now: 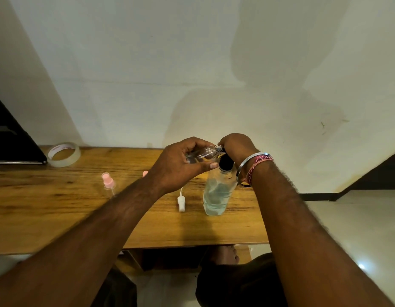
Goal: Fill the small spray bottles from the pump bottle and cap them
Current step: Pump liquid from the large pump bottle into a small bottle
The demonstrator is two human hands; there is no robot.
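Note:
A clear pump bottle (216, 193) with pale liquid and a black collar stands on the wooden table (59, 196). My right hand (236, 147) curls over its pump head from above. My left hand (183, 165) grips a small clear spray bottle (205, 154), tilted sideways with its open neck against the pump's spout. A white spray cap (181, 202) with its tube lies on the table left of the pump bottle. A small bottle with a pink spray cap (108, 180) stands further left. Another pink cap (145, 173) peeks out behind my left wrist.
A roll of clear tape (63, 154) sits at the table's back left beside a dark flat object (12, 140). The wall runs close behind the table. The table's right edge lies just past the pump bottle, with floor (347, 218) beyond.

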